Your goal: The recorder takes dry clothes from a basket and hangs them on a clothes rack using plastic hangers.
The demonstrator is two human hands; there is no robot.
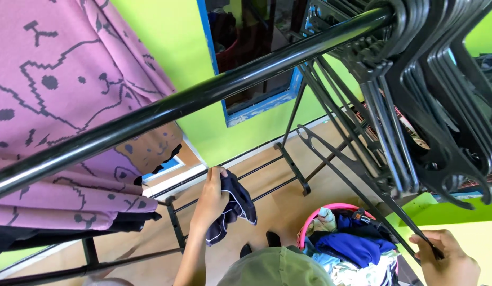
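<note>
My left hand [210, 198] is raised below the black clothes rail [203, 95] and grips a small dark navy garment [234, 205] that hangs down from my fingers. My right hand [448, 259] at the lower right holds the lower end of a black plastic hanger [357, 169], which slants up toward the rail. A pink garment with a dark bear pattern [65, 106] hangs on the rail at the left.
Several black hangers [431, 106] are bunched on the rail at the upper right. A pink basket [315, 218] full of mixed clothes sits on the floor below. The rack's lower bars [267, 180] cross the tan floor. A green wall and blue window frame [256, 108] stand behind.
</note>
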